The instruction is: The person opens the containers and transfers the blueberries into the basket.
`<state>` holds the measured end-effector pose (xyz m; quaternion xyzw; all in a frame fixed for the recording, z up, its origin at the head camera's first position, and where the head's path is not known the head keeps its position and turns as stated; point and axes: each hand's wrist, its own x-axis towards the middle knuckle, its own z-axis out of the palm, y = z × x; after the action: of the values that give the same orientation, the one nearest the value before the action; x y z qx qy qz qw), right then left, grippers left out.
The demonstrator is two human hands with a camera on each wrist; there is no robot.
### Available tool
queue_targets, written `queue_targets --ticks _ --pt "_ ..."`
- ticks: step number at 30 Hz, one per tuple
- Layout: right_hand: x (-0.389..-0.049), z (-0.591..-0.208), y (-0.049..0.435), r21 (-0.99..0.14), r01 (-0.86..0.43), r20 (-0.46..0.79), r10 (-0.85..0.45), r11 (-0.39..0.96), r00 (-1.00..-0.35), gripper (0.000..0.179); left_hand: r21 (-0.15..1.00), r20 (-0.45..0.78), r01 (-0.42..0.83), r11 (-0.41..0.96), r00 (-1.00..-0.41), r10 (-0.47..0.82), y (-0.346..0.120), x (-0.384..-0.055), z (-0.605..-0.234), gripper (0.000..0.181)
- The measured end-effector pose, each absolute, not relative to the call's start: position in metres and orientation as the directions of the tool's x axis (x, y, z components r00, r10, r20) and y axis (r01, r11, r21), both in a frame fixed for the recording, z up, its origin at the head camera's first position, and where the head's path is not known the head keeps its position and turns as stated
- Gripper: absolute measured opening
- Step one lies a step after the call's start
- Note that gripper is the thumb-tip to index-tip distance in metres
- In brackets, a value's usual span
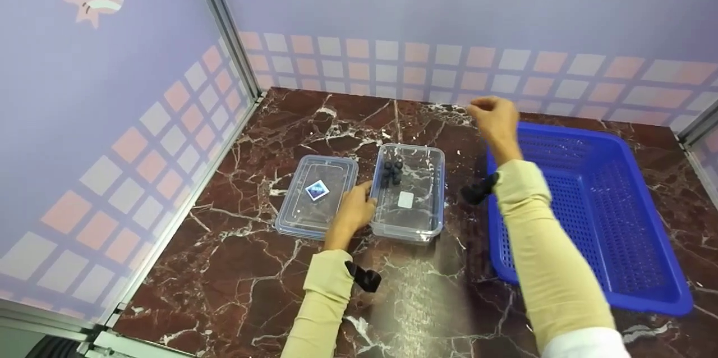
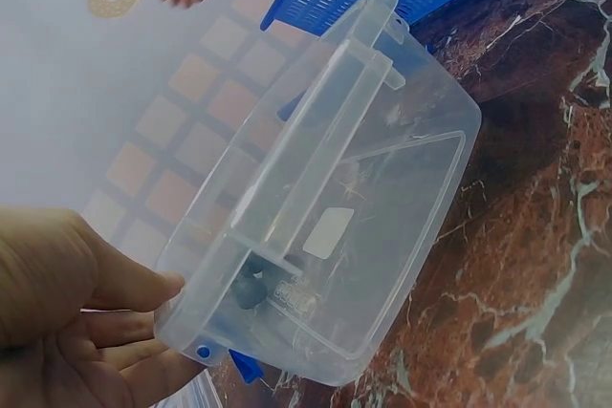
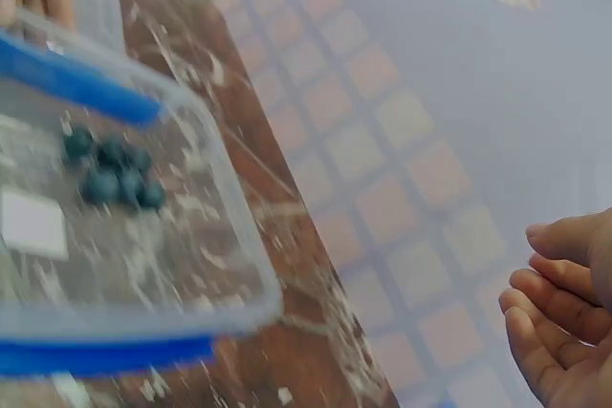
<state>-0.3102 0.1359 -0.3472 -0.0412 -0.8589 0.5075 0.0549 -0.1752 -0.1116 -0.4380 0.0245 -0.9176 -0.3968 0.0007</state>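
Observation:
A clear plastic container (image 1: 418, 217) without a lid stands on the marbled tabletop. Several dark blueberries (image 1: 392, 171) lie in its far left part, seen also as blueberries (image 3: 110, 174) in the right wrist view. My left hand (image 1: 357, 209) pinches the container's left rim, the thumb on one side and fingers on the other in the left wrist view (image 2: 91, 312). Above the table's far side, my right hand (image 1: 496, 122) is raised, between container and blue basket. Its fingers (image 3: 550, 298) bend loosely, with nothing visible between them.
A clear lid (image 1: 331, 217) with a blue diamond sticker lies left of the container; whether a box sits beneath it I cannot tell. To the right is a large blue perforated basket (image 1: 645, 223). Printed panels (image 1: 392, 4) wall the back and left.

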Motion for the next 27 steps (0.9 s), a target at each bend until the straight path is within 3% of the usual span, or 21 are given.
queue_targets --ticks 11,19,27 --pt "-0.298 -0.378 0.064 -0.864 0.007 -0.02 -0.021 0.503 -1.0 0.028 0.725 -0.03 -0.058 0.687 -0.998 -0.052 -0.111 -0.177 -0.439 0.043" --pt "-0.285 -0.412 0.044 -0.771 0.021 -0.102 -0.091 0.636 -0.991 0.025 0.726 -0.032 -0.058 0.686 -0.998 -0.05 -0.111 -0.176 -0.44 0.043" --pt "-0.278 -0.43 0.031 -0.778 -0.034 -0.132 -0.216 0.628 -0.967 0.025 0.721 -0.054 -0.079 0.688 -0.997 -0.058 -0.112 -0.177 -0.439 0.044"
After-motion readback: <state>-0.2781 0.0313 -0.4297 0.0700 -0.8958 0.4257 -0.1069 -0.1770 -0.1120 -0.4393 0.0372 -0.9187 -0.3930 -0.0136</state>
